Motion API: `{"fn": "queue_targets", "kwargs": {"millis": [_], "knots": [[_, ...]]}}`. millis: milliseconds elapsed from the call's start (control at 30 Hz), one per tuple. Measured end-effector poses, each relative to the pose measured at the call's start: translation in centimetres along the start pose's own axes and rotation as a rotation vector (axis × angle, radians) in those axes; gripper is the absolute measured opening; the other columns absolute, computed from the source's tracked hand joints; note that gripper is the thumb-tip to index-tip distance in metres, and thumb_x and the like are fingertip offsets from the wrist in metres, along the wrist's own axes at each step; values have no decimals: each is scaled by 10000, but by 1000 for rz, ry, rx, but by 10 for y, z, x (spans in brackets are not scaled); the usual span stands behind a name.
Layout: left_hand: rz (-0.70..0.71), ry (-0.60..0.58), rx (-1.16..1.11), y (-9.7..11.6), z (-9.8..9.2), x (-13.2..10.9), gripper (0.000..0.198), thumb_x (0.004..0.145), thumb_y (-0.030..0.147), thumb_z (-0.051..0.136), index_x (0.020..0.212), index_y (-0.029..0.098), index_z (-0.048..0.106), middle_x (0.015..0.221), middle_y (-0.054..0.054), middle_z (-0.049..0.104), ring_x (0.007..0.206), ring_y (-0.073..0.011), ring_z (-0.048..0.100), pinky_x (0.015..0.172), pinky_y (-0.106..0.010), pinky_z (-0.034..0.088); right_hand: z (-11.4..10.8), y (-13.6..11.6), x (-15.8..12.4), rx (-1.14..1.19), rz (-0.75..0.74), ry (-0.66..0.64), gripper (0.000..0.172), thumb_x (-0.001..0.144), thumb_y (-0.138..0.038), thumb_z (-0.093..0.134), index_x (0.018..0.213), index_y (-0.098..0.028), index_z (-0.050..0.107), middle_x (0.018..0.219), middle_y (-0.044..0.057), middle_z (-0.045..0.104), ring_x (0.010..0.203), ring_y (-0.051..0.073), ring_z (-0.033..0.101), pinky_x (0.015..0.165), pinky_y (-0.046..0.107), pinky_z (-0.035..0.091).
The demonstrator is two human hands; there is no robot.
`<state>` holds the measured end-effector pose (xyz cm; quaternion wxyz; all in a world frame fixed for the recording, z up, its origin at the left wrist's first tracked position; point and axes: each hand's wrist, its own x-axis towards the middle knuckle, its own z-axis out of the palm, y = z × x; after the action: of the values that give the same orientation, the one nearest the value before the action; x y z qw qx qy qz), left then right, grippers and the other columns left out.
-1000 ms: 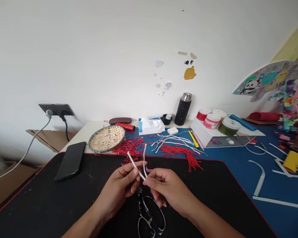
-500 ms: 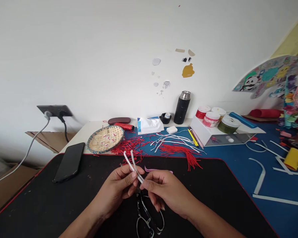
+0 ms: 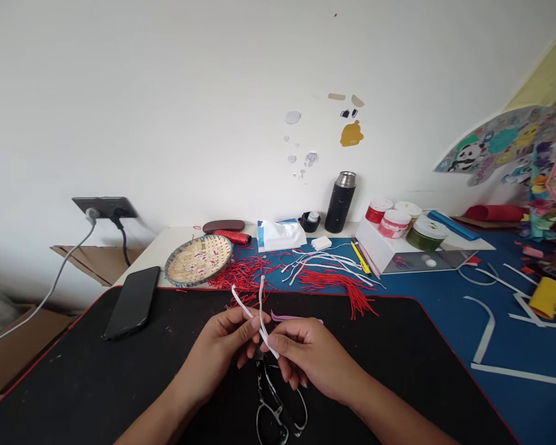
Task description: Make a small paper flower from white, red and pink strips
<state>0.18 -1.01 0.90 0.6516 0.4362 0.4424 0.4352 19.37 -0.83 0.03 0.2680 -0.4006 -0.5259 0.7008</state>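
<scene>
White strips point(image 3: 261, 303) over black mat point(image 3: 83, 377), blue mat point(image 3: 445, 296), white wall point(image 3: 176, 111)

"What can you see of the person?"

"Two hands, the left hand point(image 3: 217, 353) and the right hand point(image 3: 312, 361), and two long arms, the left arm point(image 3: 160, 417) and the right arm point(image 3: 389, 414)."

"What are they wearing?"

"The arms look bare, right down to the edge of the picture."

"And the nails point(image 3: 254, 321)?"

"They are short and plain."

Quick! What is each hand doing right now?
Left hand: closed, holding the white strips.
Right hand: closed, also holding the white strips.
</scene>
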Motion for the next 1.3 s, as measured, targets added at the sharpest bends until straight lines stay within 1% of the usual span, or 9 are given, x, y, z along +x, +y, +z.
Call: {"fn": "queue_targets", "kwargs": {"millis": [133, 300, 533, 700, 867, 1100, 1300], "knots": [[15, 11, 39, 1, 1, -1, 429, 778, 536, 840, 954, 145, 828, 644, -11, 620, 512, -95, 485, 421, -187, 351, 1, -1, -1, -17, 8, 5, 534, 876, -658, 649, 952, -135, 724, 574, -25, 607, 408, 71, 501, 397, 177, 318], [2, 6, -52, 4, 3, -3, 403, 747, 505, 876, 924, 145, 839, 634, -13, 619, 501, -91, 482, 406, -181, 346, 0, -1, -1, -15, 10, 17, 548, 864, -681, 650, 956, -143, 703, 581, -32, 596, 406, 74, 499, 392, 184, 309], [-8, -18, -99, 3, 1, -4, 380, 738, 458, 895, 968, 159, 851, 627, -16, 629, 497, -86, 475, 406, -179, 340, 0, -1, -1, 5, -12, -3, 536, 871, -679, 651, 925, -147, 699, 561, -38, 578, 401, 73, 488, 394, 187, 311], [-55, -85, -114, 2, 0, -4, 369, 750, 431, 896, 996, 160, 848, 654, -31, 658, 500, -84, 491, 418, -178, 329, 1, -3, -2, 8, -10, -23, 533, 875, -670, 653, 919, -141, 707, 580, -22, 594, 416, 79, 508, 404, 191, 322], [-47, -111, -116, 4, 0, -4, 314, 773, 417, 885, 944, 156, 841, 652, -32, 669, 497, -81, 492, 420, -174, 328, 1, -3, -3, 24, 4, -32, 532, 871, -666, 660, 918, -137, 708, 593, -19, 597, 423, 76, 511, 406, 188, 318], [-11, -80, -181, 4, 1, -4, 285, 758, 396, 902, 853, 150, 793, 629, -4, 635, 490, -74, 493, 413, -160, 332, 1, -2, -3, 45, -16, -37, 508, 893, -643, 651, 952, -141, 699, 584, -31, 589, 416, 73, 504, 401, 182, 319], [-19, -120, -199, 4, 0, -4, 313, 760, 412, 896, 843, 158, 733, 630, -7, 642, 486, -84, 502, 407, -166, 320, 0, -2, -2, 23, -36, -19, 531, 859, -679, 664, 881, -149, 684, 492, -60, 523, 398, 83, 485, 397, 183, 328]]}}
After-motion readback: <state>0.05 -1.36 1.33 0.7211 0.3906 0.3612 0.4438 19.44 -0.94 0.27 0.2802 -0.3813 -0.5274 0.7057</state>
